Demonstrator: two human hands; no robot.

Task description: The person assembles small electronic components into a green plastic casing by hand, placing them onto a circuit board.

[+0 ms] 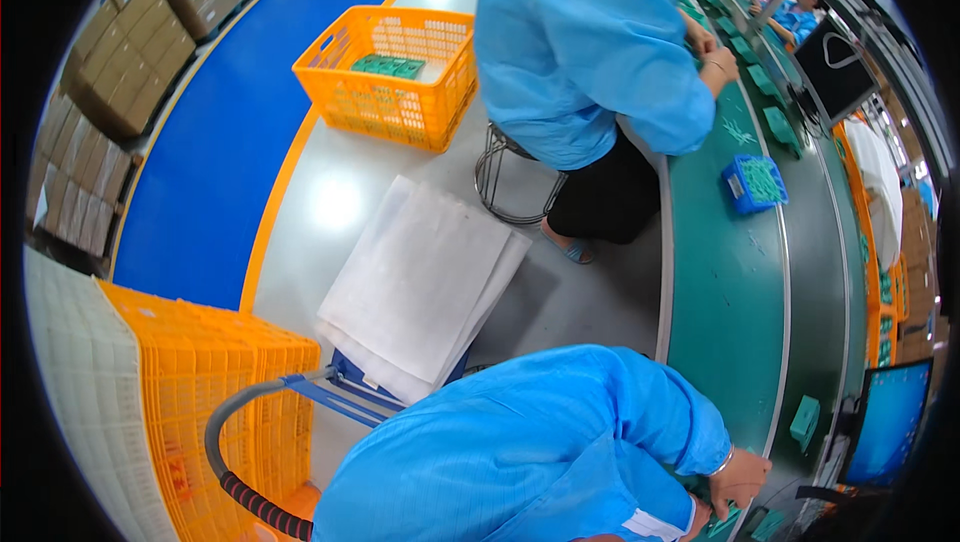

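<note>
My left hand (pixel 738 478), in a blue sleeve with a bracelet at the wrist, bends its fingers down onto a small green plastic piece (pixel 724 522) over the bench. Only part of my right hand (pixel 699 518) shows at the lower edge, close beside that piece; its fingers are mostly hidden. More green plastic (pixel 768 525) lies just right of the hands. Farther up the bench stands a green block-shaped part (pixel 804 423).
The green bench (pixel 720 312) holds a blue bin (pixel 742 200) of small green parts. A co-worker (pixel 570 52) sits ahead on a wire stool. On the left are orange crates (pixel 215 382), another orange crate (pixel 385 107) and a cart with white sheets (pixel 420 282). A monitor (pixel 888 422) stands right.
</note>
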